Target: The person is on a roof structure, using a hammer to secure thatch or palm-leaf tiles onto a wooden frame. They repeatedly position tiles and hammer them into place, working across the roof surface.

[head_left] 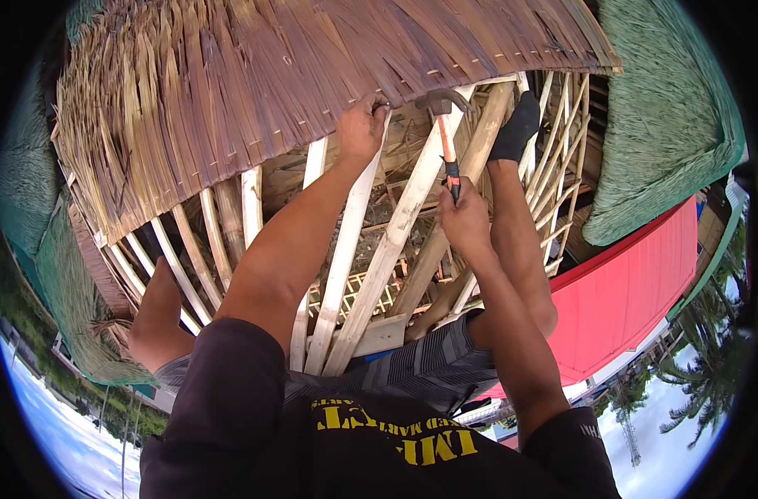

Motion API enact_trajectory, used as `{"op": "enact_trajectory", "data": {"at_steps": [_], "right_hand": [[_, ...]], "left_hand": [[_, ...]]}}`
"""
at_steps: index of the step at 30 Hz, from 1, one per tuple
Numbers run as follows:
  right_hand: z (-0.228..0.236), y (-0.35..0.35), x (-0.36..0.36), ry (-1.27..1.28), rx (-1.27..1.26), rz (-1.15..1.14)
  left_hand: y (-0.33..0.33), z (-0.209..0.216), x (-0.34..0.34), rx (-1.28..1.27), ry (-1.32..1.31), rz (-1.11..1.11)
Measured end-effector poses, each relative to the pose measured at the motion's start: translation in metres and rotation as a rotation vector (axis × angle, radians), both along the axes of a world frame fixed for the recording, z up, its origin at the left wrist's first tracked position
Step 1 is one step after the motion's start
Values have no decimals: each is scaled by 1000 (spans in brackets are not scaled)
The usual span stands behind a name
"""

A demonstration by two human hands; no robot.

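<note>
My right hand (pixel 465 218) is wrapped round the lower end of a claw hammer (pixel 447 141). The hammer's metal head lies near the lower edge of a brown palm-thatch panel (pixel 271 66), above a pale wooden rafter (pixel 404 216). To the left of it, my left hand (pixel 362 129) is closed at the same thatch edge, over the top of another pale rafter (pixel 341 258). Its fingertips are pressed together by the thatch; whatever they pinch is too small or hidden to make out.
My legs straddle the roof frame, with one dark-socked foot (pixel 519 126) braced by the rafters at right. Gaps between rafters open onto bamboo lattice (pixel 371 287) below. Green thatched roofs (pixel 662 116) stand on both sides, and a red roof sheet (pixel 629 291) slopes at lower right.
</note>
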State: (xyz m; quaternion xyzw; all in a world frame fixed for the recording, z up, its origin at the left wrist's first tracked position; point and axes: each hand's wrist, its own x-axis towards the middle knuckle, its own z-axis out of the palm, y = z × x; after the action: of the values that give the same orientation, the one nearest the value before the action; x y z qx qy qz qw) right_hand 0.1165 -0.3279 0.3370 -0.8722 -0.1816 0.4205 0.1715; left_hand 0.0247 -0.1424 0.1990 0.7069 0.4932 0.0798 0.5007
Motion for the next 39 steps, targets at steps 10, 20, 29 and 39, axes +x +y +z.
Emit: {"op": "enact_trajectory", "data": {"at_steps": [10,20,29,39], "right_hand": [[-115,82,198,-31,82,-438],[-122,121,212,144,293,-477],[-171,69,206,128,293,-445],[-52,-3,200,-122,41,207]], "left_hand": [[14,-27,125,100,-69,-307],[36,-30,137,38,-216,96],[-19,-43,138,-278,-206,15],[-26,-58,129,-20,-170,-201]]}}
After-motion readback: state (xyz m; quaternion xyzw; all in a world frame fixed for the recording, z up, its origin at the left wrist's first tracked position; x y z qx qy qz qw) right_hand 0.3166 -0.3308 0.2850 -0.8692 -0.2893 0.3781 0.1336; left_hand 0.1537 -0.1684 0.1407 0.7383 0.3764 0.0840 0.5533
